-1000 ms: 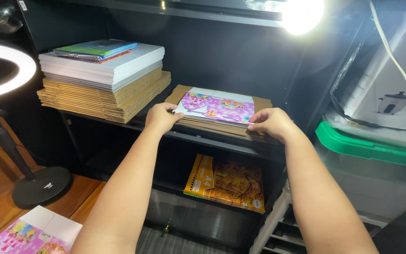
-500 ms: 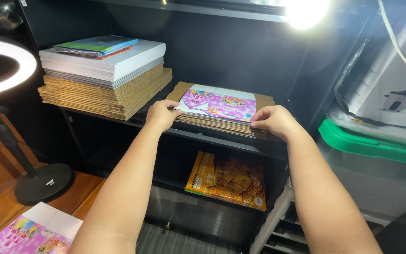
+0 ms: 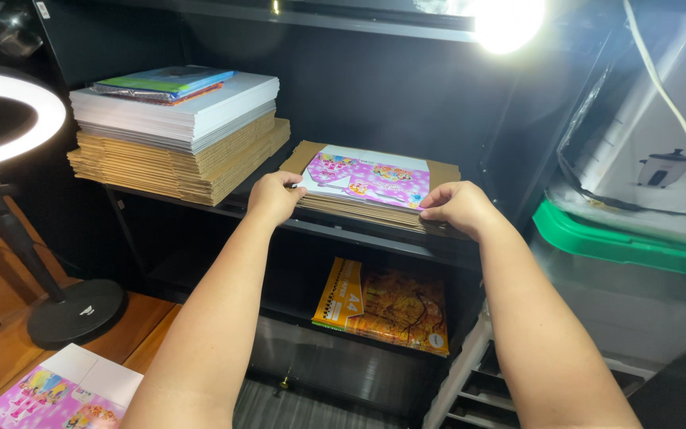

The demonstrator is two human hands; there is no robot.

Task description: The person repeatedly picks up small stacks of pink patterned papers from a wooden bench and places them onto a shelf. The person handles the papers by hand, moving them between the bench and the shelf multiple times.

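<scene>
From the head camera, the left hand [image 3: 274, 196] and the right hand [image 3: 456, 206] both hold the front corners of a pink printed flat carton [image 3: 368, 179]. The fingers of each hand are closed on its edge. The carton lies on top of a small pile of brown cardboard sheets [image 3: 375, 213] on the black shelf [image 3: 375, 238]. To the left stands a taller stack of cardboard and white sheets [image 3: 180, 139].

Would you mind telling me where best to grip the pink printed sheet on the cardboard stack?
Probably by its two front corners, coming from the open front of the shelf. The pink printed sheet lies flat on the cardboard stack, and the left hand and right hand already sit at its near edge.
</scene>
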